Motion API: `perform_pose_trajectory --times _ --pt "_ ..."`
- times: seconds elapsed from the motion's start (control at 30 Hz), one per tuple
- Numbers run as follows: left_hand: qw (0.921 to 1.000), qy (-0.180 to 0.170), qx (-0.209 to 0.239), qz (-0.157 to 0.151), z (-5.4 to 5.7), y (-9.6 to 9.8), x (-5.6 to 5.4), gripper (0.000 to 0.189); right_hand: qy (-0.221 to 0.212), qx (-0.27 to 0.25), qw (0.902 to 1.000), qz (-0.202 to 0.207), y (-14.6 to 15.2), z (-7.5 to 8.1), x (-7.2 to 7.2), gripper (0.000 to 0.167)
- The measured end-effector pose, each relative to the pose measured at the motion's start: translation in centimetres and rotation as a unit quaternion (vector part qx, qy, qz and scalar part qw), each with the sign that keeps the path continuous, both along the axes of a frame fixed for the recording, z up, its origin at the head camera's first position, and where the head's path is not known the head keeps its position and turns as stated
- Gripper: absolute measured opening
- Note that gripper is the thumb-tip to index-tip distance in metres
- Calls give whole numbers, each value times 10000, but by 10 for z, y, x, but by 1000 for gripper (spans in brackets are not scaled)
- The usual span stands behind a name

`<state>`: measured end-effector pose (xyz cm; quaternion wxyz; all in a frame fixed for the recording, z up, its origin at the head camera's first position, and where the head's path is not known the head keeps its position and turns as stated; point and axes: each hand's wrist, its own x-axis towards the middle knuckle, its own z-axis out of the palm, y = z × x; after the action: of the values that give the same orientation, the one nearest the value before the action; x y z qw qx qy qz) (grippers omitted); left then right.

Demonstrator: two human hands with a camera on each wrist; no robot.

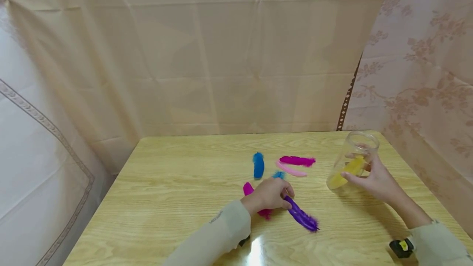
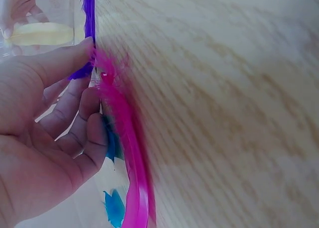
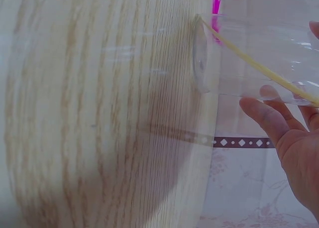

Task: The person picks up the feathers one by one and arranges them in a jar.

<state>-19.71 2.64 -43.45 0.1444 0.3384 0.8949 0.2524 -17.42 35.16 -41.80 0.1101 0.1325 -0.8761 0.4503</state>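
My left hand (image 1: 269, 194) pinches a purple feather (image 1: 303, 216) between thumb and fingertips, low over the table; in the left wrist view the same feather (image 2: 88, 19) crosses the fingertips. Beneath that wrist lies a magenta feather (image 1: 248, 189), partly hidden by the hand. A blue feather (image 1: 278, 174) pokes out just beyond the knuckles. On the right, my right hand (image 1: 382, 182) holds a clear jar (image 1: 343, 155) round its side, its open mouth upward. Inside the jar, a yellow feather (image 1: 347, 172) leans diagonally, also visible in the right wrist view (image 3: 254, 62).
Farther back on the wooden table (image 1: 166, 184) lie another blue feather (image 1: 258, 166), a magenta feather (image 1: 297, 161) and a light pink feather (image 1: 292, 169). A beige curtain (image 1: 240, 52) hangs behind the table, and a floral cloth (image 1: 425, 73) hangs along the right.
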Motion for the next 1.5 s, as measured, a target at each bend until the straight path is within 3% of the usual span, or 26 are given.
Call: perform_pose_trajectory --times 0.33,0.67,1.03,1.2,1.5 --pt "9999 65 122 -101 -4 -8 -1 15 3 -223 9996 173 -6 -6 -1 92" --pt "9999 16 133 -71 2 -4 -2 14 -46 -270 9995 149 -4 -3 2 92" --pt "9998 31 178 -109 4 -3 -4 16 38 179 9997 -149 -2 -1 2 93" --pt "9990 119 403 -161 7 -3 -7 20 30 86 9999 -98 -3 -1 2 93" --pt "9949 -163 991 -79 11 1 -10 23 -29 34 10000 -65 -3 0 2 93"
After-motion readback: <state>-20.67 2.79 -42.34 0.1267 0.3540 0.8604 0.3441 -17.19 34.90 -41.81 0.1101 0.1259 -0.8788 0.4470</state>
